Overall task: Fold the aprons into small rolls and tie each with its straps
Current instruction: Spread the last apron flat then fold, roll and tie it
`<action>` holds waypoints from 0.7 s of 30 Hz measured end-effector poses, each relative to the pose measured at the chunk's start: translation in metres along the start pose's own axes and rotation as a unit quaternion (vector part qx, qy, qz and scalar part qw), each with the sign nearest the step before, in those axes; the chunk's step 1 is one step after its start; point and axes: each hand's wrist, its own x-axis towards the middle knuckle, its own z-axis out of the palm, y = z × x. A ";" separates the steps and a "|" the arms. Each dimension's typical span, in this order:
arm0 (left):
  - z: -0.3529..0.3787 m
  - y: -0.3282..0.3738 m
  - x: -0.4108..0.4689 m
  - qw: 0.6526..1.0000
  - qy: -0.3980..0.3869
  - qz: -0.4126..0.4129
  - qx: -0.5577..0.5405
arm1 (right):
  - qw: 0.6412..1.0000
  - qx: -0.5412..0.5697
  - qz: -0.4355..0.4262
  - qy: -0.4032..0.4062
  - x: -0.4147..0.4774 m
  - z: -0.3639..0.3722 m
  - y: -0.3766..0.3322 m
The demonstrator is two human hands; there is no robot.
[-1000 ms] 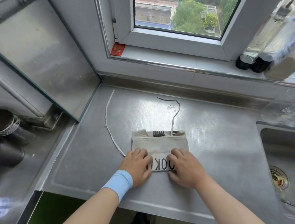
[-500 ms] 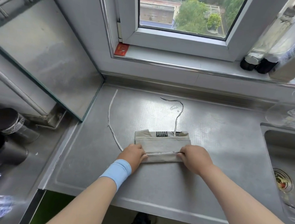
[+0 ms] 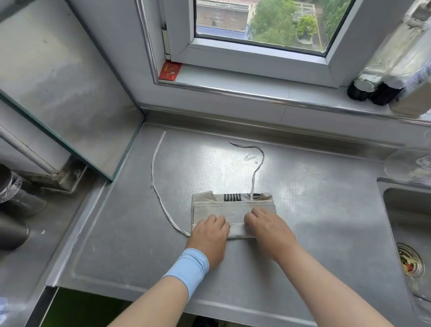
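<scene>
Counter (image 3: pixel 307 242): steel worktop that fills the view, with its back edge under the window (image 3: pixel 262 14).
Sink (image 3: pixel 419 215): set into the counter's right end, well apart from the work.
Apron (image 3: pixel 230 210): pale cloth folded to a narrow band about mid-counter. Its long axis runs left to right, parallel to the front edge, and its near edge is turned over into the start of a roll.
Left hand (image 3: pixel 210 233): knuckles up, fingers curled over the left end of the near fold and gripping it.
Right hand (image 3: pixel 268 229): fingers bent over the right part of the same fold, tips pressed into the cloth. The thumb is hidden.
Left strap (image 3: pixel 156 183): trails from the apron's near left corner in a long arc toward the back edge.
Right strap (image 3: pixel 255 176): runs from the far edge toward the back, ending in a curl.
Key relation: the unrolled cloth lies beyond both sets of fingers, on the back-edge side. The roll should therefore travel away from the person, across the short axis. Both hands are about equally near.
Stage (judged): rolling is partly done and tying is not yet begun.
</scene>
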 end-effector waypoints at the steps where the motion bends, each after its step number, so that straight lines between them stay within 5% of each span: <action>1: 0.000 -0.001 -0.002 1.000 -0.001 -0.002 -0.010 | 1.000 0.021 0.009 0.005 -0.003 0.003 0.004; 11: -0.003 -0.033 -0.009 0.995 0.002 -0.050 -0.087 | 0.999 0.029 -0.015 -0.002 -0.008 -0.002 0.023; 21: -0.021 -0.041 0.023 0.974 -0.024 -0.186 -0.125 | 0.988 0.106 0.108 0.006 0.017 -0.004 0.027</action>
